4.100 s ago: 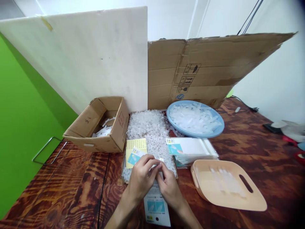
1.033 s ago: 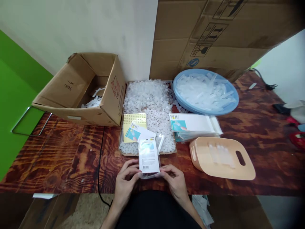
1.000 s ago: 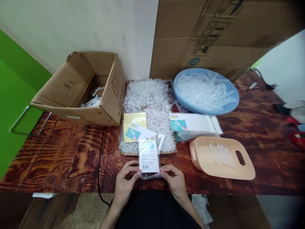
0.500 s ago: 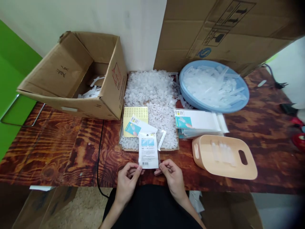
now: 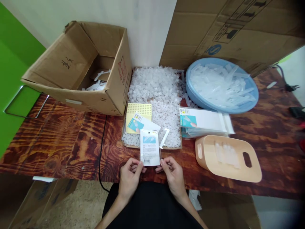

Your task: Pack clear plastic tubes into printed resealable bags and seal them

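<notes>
Between my hands is a small clear packet with a printed white card (image 5: 150, 149) in it, barcode end towards me. My left hand (image 5: 132, 173) pinches its lower left corner between thumb and curled fingers. At the lower right corner, my right hand (image 5: 172, 171) grips the packet's clear edge the same way. Just beyond lie a blue and white card (image 5: 142, 122) and a yellow sticker sheet (image 5: 135, 109), both resting on a shallow tray of small translucent plastic pieces (image 5: 164, 117). A white strip (image 5: 164, 138) lies at the tray's near right corner.
An open cardboard box (image 5: 95, 95) with white strips stands at the left. To the right are a blue basin (image 5: 194, 98) of clear plastic pieces, a stack of packaged cards (image 5: 207, 122) and a peach basket (image 5: 254, 173). A black cable (image 5: 102, 149) crosses the wooden table (image 5: 71, 143).
The camera view has shifted, so the table's things appear slightly further right. Both hands keep their pinch on the packet, which has hardly moved relative to the tray.
</notes>
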Tool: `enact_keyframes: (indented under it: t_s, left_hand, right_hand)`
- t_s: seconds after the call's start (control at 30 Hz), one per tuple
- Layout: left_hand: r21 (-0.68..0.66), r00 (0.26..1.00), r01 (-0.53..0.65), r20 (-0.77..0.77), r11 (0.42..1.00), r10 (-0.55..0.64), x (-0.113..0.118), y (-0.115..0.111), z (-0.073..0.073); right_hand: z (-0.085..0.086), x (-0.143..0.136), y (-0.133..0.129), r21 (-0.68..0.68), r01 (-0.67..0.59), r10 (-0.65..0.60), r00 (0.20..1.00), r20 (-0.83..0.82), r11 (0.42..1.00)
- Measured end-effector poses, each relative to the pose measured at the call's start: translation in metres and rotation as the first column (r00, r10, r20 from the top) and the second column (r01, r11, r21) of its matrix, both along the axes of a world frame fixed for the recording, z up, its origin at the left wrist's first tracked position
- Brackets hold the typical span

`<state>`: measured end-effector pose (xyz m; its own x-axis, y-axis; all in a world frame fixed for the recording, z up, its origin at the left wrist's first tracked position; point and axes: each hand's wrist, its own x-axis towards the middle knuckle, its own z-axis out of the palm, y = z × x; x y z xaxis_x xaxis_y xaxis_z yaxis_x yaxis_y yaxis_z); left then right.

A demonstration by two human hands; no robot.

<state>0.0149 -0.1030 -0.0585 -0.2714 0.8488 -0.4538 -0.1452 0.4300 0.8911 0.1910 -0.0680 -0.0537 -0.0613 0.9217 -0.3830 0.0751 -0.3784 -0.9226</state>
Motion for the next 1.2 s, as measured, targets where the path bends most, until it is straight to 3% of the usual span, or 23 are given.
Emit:
enact_keyframes:
  t_s: [0.33, 0.53, 0.67, 0.87, 1.03, 1.13, 1.2]
  left_hand:
    - [0.017, 0.98, 0.027, -0.199, 0.999, -0.023, 0.006, 0.006, -0.004]
    - [-0.08, 0.983, 0.027, -0.177, 0.996, -0.041, 0.007, 0.01, 0.0]
    - [-0.076, 0.989, 0.081, -0.117, 0.994, -0.09, 0.004, 0.008, -0.001]
    - [-0.097, 0.997, -0.047, 0.061, 0.994, 0.053, -0.002, 0.015, 0.002]
    - [-0.066, 0.976, 0.163, 0.158, 0.984, -0.15, -0.003, 0.028, 0.017]
    - [-0.043, 0.97, 0.152, 0.196, 0.988, -0.14, -0.002, 0.031, 0.02]
    - [-0.026, 0.964, 0.167, 0.215, 0.986, -0.158, -0.001, 0.032, 0.02]
  right_hand:
    - [-0.007, -0.007, 0.001, 0.056, -0.023, 0.015, 0.989, 0.148, 0.998]
    - [-0.007, -0.011, 0.005, 0.062, -0.04, 0.021, 0.957, 0.289, 0.997]
    - [-0.006, -0.014, 0.009, 0.037, -0.002, -0.01, 0.951, 0.31, 0.999]
    - [-0.008, -0.008, 0.008, 0.019, -0.007, 0.002, 0.97, 0.242, 1.0]
    - [-0.007, 0.003, 0.004, 0.092, -0.022, 0.01, 0.992, 0.129, 0.996]
    - [-0.004, 0.004, 0.005, 0.041, 0.071, -0.069, 0.996, -0.058, 0.997]
    - [0.0, 0.002, 0.009, 0.025, 0.069, -0.065, 0.989, -0.136, 0.997]
